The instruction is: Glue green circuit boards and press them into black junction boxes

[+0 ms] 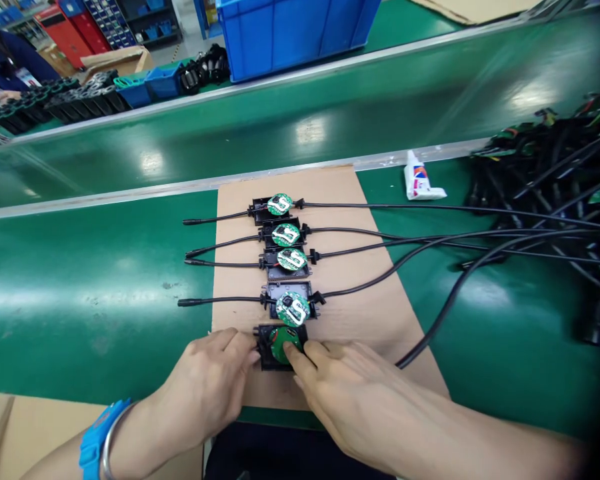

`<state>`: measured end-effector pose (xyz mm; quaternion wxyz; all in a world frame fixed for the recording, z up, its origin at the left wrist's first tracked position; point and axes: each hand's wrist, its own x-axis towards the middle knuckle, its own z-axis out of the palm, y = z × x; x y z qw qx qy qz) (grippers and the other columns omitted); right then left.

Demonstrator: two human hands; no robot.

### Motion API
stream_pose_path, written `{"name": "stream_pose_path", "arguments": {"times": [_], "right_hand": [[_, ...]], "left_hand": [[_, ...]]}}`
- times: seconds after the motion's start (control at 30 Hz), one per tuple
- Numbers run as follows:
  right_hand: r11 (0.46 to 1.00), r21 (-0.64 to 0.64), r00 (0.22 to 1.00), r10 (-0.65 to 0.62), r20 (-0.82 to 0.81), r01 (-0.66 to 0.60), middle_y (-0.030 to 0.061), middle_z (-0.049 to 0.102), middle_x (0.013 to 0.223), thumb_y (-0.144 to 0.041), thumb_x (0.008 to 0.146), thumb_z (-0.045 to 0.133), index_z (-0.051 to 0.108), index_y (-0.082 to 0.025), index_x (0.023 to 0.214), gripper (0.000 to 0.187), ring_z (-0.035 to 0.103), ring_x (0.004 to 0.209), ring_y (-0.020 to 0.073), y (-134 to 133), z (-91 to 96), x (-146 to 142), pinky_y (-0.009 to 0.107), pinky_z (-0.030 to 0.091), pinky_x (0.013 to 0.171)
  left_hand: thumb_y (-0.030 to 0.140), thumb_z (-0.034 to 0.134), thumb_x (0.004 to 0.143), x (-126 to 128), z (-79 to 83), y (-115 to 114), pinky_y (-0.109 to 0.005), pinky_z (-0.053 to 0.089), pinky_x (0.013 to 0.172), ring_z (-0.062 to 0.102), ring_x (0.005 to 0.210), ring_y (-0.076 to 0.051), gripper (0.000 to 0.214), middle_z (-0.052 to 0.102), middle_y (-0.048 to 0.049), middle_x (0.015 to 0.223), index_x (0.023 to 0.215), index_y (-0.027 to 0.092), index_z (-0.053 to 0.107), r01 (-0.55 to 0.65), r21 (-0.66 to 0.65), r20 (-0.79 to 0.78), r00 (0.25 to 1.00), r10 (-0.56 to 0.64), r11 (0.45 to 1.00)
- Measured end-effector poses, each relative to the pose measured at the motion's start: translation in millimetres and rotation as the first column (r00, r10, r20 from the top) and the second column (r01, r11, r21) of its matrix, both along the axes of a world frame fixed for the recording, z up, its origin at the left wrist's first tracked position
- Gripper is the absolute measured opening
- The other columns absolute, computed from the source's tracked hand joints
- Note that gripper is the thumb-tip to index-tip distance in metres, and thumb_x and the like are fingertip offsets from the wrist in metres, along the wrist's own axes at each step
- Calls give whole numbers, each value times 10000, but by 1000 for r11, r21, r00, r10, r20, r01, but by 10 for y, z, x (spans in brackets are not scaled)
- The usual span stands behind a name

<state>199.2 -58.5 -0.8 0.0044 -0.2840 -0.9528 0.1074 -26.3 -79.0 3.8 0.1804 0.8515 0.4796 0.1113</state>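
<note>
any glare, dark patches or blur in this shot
Head view: bright light spots on the green strip behind and a broad sheen on the table at left; head view, far right: the edge goes dark, and the cable pile there looks softer than the cardboard.

The right hand point(347, 377) partly hides 1 circuit board point(279, 345); the blue bin point(300, 40) is cut off above.
</note>
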Motion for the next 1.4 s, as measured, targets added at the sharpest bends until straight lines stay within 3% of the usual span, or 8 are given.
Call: {"name": "stream_pose_path", "arguments": {"times": [0.33,0.43,0.57,0.67,0.9,1.13,1.23,1.4], "right_hand": [[1000,18,995,-17,-95,19,95,680,778,-92,657,573,673,-86,1051,406,592,560,195,0,-15,-8,319,367,465],[1000,9,997,-23,-75,24,76,662,750,-92,663,566,658,-90,1072,419,582,542,197,-9,-20,4,330,335,443],[999,31,997,-41,-59,43,67,655,768,-86,674,547,634,-95,1106,441,590,568,207,-22,-34,13,338,332,447],[999,22,998,-30,-63,32,79,664,787,-87,686,532,641,-95,1066,395,592,576,203,-24,-38,-2,335,337,451],[995,-58,992,-83,-91,78,95,671,845,-135,757,527,625,-117,1053,312,608,597,215,-32,-21,2,323,370,486],[855,-473,952,-291,-96,213,13,611,756,-177,796,501,489,-168,1110,314,594,662,170,42,161,203,259,390,555],[851,-450,942,-331,-58,271,7,577,716,-141,778,486,496,-174,936,161,558,620,154,13,205,237,252,366,543],[951,-259,973,-205,-109,171,31,566,720,-122,868,384,493,-188,775,157,524,590,163,-81,105,218,289,340,555]], "left_hand": [[10,400,662,101,1,151,-252,430,467,557,517,-164,219,579,-14,599,701,186,524,38,0,-244,969,-37,999],[55,465,710,132,53,233,-297,494,520,592,537,-187,161,612,-28,603,654,179,550,30,-28,-301,953,-37,999],[102,453,847,90,97,90,-360,565,624,654,699,-224,221,686,-91,839,972,133,633,75,129,-357,934,-25,989],[34,365,829,110,40,-162,-334,580,752,672,928,-233,451,665,-177,1106,1256,45,510,201,244,-386,917,-95,949],[59,406,751,400,-163,-435,-408,593,752,649,1015,-372,483,617,-305,1155,1190,-79,555,250,423,-598,799,61,871],[110,409,828,239,-7,-306,-400,577,839,655,1022,-272,457,633,-200,1197,1262,53,541,57,257,-274,962,16,965],[138,447,893,249,-9,-278,-413,540,910,617,1067,-254,339,633,-148,1194,1205,102,577,2,270,-93,995,24,963],[64,398,911,283,-241,-207,-399,467,992,586,1085,-215,281,647,-91,1153,1101,120,596,187,245,-30,982,-185,951]]}}
